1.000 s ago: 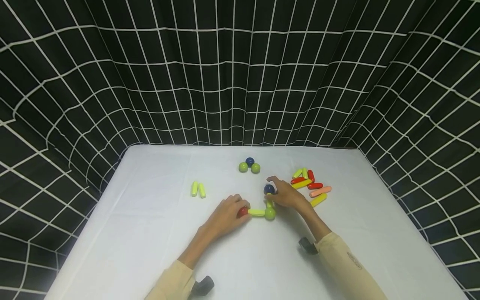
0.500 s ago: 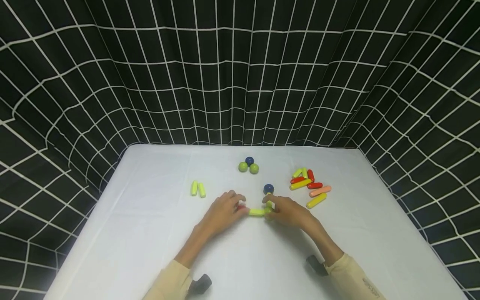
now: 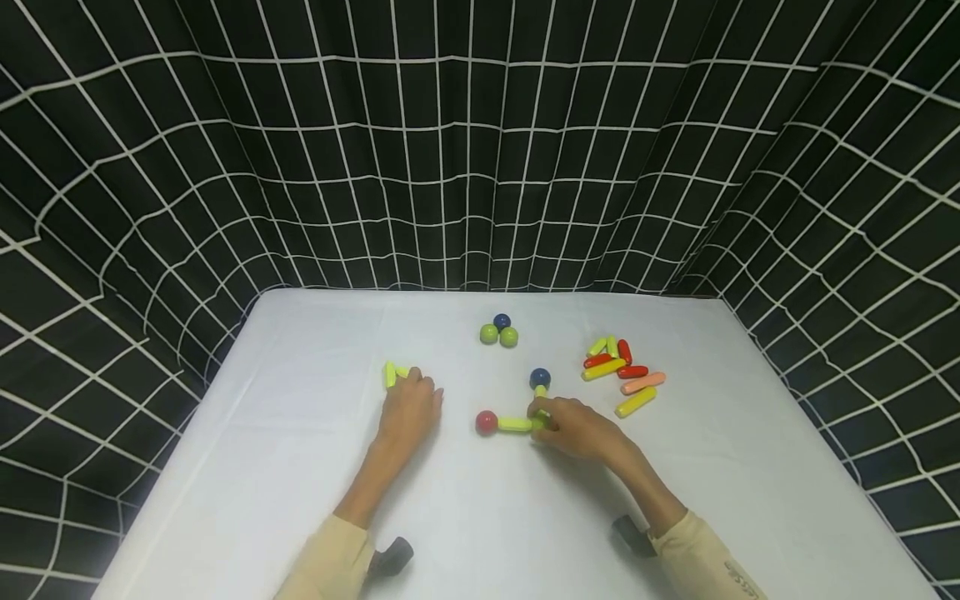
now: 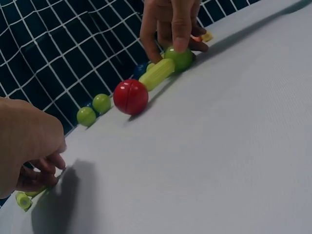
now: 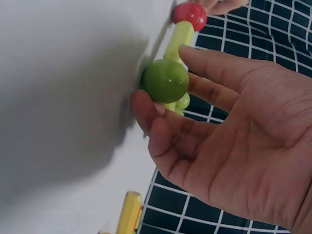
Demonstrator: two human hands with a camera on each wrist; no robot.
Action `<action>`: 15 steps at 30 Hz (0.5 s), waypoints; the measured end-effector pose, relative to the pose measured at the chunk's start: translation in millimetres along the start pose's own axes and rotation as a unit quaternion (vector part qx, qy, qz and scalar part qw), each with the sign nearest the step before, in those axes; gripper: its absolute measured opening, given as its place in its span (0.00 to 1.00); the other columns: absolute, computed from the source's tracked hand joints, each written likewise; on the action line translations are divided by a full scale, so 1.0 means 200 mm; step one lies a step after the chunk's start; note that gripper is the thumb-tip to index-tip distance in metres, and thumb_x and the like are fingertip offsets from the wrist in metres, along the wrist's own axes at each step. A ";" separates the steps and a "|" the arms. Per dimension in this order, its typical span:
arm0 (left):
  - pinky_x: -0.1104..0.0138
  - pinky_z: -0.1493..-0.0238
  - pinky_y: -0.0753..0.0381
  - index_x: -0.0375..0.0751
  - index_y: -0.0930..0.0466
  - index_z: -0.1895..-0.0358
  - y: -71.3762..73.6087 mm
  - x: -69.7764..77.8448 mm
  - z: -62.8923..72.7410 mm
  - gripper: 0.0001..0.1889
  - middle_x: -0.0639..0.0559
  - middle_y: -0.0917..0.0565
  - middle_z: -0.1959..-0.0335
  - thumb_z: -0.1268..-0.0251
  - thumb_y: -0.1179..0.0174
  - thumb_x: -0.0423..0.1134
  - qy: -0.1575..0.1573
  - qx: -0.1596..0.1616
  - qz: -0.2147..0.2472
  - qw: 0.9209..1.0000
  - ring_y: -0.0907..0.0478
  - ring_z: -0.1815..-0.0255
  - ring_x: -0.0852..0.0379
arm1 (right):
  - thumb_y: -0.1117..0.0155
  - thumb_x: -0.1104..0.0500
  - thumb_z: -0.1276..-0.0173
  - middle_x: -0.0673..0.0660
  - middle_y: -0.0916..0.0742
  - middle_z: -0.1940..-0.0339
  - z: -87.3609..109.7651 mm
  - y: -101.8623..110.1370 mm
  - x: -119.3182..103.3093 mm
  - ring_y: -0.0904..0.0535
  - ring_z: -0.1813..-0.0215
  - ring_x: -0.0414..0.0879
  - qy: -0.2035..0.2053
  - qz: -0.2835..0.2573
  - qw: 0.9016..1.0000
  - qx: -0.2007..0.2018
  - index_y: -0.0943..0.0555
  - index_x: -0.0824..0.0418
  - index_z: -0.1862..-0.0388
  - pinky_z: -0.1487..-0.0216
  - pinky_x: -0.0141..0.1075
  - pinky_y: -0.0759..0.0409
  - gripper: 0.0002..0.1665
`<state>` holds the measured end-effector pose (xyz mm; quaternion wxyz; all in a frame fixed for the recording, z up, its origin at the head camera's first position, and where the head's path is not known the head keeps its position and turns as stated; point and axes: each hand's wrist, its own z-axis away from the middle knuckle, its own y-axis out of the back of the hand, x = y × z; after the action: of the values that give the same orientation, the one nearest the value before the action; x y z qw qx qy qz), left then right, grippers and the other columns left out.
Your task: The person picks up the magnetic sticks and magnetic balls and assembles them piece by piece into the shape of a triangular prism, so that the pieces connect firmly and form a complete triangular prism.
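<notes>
My left hand (image 3: 410,412) reaches to the two short yellow-green sticks at the left. Its fingers pinch one stick (image 3: 402,372), mostly hidden under them, beside the other stick (image 3: 390,375). My right hand (image 3: 577,427) holds a green ball (image 5: 166,81) with thumb and fingers around it. This ball is the corner of a joined piece on the table. From it one yellow-green stick (image 3: 514,425) runs left to a red ball (image 3: 487,422). Another stick (image 3: 541,391), partly covered by the right fingers, runs away to a dark blue ball (image 3: 540,378).
Behind stand two green balls (image 3: 489,333) and a dark blue ball (image 3: 502,322) in a cluster. At the right lie several loose sticks: red (image 3: 632,372), yellow (image 3: 636,402), salmon (image 3: 642,383) and yellow-green. A black curtain (image 3: 480,167) with white grid lines surrounds the white table (image 3: 300,333).
My left hand has let go of the red ball and moved left to the two sticks, turning one. My right hand came back from the blue ball to the green corner ball.
</notes>
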<state>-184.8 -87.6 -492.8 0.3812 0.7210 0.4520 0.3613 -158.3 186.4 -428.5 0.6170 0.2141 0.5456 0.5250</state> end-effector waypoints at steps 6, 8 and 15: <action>0.65 0.77 0.21 0.29 0.14 0.51 0.01 0.00 -0.01 0.14 0.39 0.15 0.69 0.30 0.32 0.38 0.056 0.010 -0.034 0.998 0.24 0.79 0.53 | 0.27 0.56 0.30 0.51 0.15 0.60 0.00 0.01 0.00 0.23 0.58 0.45 0.004 0.000 1.000 -0.009 0.17 0.51 0.41 0.55 0.38 0.20 0.19; 0.64 0.76 0.20 0.28 0.14 0.53 0.02 0.00 0.00 0.15 0.38 0.15 0.69 0.31 0.31 0.40 0.071 0.009 -0.051 0.996 0.23 0.78 0.51 | 0.27 0.56 0.30 0.51 0.15 0.60 0.00 0.01 0.00 0.23 0.58 0.45 0.001 -0.002 1.000 -0.010 0.17 0.51 0.40 0.56 0.37 0.21 0.20; 0.73 0.80 0.26 0.31 0.12 0.59 0.02 0.02 0.00 0.09 0.43 0.15 0.74 0.27 0.35 0.36 0.012 -0.045 0.047 0.998 0.30 0.83 0.60 | 0.28 0.56 0.30 0.51 0.15 0.62 0.00 0.03 0.00 0.23 0.60 0.45 0.006 0.000 1.000 -0.024 0.17 0.51 0.40 0.58 0.36 0.23 0.20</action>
<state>-182.3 -85.8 -488.7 0.3904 0.7193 0.4054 0.4073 -161.0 189.3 -423.7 0.6191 0.1962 0.5366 0.5387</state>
